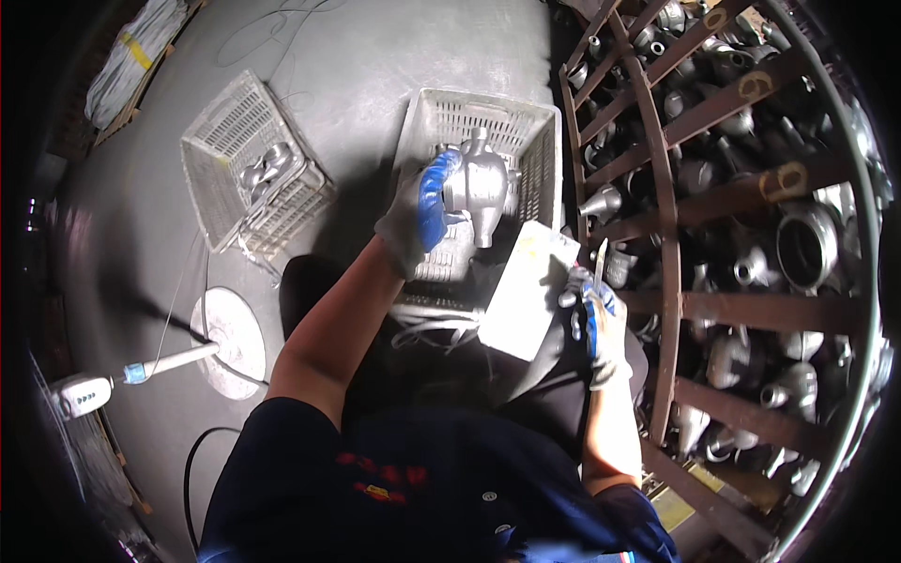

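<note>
My left hand (427, 211), in a grey and blue work glove, is closed on a grey metal casting (484, 183). This casting has a rounded body with a stub at top and bottom. It is held over a pale plastic crate (554, 155) with slotted walls. My right hand (601, 314), gloved alike, is closed around a slim, pointed tool (601, 261) whose tip points up; its exact kind is unclear. Between my hands a white rectangular block or board (527, 296) slants at the crate's near right corner, its surface glaring in the light.
A second slotted crate (211, 192) with a few metal parts (272, 167) stands left. Below it is a lamp with a round white base (230, 342). Along the right runs a rusty metal cage (668, 235) full of castings (807, 249). Thin cables cross the floor.
</note>
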The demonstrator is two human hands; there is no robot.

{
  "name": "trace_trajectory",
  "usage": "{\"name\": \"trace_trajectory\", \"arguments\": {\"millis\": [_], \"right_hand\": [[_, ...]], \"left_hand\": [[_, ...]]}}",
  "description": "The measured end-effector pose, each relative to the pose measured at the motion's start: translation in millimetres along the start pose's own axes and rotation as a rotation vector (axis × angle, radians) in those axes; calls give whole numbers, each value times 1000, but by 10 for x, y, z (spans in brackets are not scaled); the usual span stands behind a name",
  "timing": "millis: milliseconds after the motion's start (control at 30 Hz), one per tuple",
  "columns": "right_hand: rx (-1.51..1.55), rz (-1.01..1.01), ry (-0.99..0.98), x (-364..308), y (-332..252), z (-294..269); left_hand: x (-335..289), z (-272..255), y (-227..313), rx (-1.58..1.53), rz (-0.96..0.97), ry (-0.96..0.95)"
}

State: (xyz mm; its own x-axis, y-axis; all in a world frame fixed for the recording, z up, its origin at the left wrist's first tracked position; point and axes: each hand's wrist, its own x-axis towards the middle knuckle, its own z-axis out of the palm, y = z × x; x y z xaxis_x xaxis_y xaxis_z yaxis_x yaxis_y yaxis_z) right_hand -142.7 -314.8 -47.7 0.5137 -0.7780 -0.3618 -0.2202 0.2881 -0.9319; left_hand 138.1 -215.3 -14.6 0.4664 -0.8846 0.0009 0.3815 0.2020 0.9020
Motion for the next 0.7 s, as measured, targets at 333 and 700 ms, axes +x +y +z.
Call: {"name": "trace_trajectory", "arguments": {"millis": [333, 700], "right_hand": [[251, -92, -208, -641, -320, 542], [-30, -367, -230, -1012, -851, 938]], "left_hand": [[-1465, 91, 351, 272, 395, -231], [-1888, 365, 550, 49, -44, -232]]}}
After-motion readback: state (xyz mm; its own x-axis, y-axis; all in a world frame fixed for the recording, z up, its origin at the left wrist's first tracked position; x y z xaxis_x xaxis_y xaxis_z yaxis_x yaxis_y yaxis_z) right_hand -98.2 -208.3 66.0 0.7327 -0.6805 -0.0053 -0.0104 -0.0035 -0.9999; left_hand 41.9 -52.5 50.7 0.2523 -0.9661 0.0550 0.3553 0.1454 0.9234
